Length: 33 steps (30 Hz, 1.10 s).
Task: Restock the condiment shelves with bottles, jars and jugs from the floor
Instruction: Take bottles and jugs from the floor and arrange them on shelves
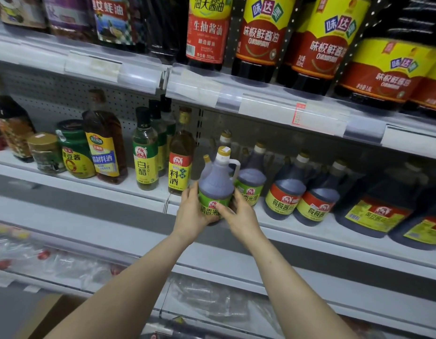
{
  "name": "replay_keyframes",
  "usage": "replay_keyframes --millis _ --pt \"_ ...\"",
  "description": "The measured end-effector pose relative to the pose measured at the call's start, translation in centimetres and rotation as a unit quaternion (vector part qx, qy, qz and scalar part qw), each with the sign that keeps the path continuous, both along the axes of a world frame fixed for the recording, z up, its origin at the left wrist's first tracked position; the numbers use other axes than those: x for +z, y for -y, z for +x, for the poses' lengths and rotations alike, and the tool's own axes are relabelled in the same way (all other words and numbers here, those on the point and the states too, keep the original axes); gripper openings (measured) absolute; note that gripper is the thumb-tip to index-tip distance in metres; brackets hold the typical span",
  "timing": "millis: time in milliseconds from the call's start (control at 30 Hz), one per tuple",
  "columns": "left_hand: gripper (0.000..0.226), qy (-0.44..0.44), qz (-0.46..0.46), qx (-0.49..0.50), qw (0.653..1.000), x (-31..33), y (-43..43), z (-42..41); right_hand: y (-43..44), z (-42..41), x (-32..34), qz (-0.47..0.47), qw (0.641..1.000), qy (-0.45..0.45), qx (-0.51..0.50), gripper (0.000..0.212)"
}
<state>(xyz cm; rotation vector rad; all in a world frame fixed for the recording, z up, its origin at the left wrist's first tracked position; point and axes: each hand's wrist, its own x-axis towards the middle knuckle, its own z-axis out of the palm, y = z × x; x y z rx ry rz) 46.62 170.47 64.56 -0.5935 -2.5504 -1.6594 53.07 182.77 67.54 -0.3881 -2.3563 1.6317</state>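
The left hand [191, 211] and right hand [241, 216] are both gripping the green-label jug [215, 182], holding it upright at the shelf's [129, 189] front edge, just beside its twin [251, 182]. Rows are looking well stocked; this jug is not yet released, and the floor stock is not showing.

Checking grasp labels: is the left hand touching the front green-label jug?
Touching. The head view shows the left hand gripping the front green-label jug at its label.
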Motion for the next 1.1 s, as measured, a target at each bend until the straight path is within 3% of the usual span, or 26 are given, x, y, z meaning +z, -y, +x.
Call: replay_keyframes --millis 700,1100 --pt "0.105 -0.003 -0.032 0.023 0.999 0.4 -1.1 -3.0 0.3 -3.6 0.1 0.04 0.998 0.055 -0.016 0.064" --pt "0.077 -0.037 -0.025 0.039 0.998 0.2 -2.0 -4.3 -0.3 -5.8 -0.7 0.107 0.99 0.078 -0.041 0.062"
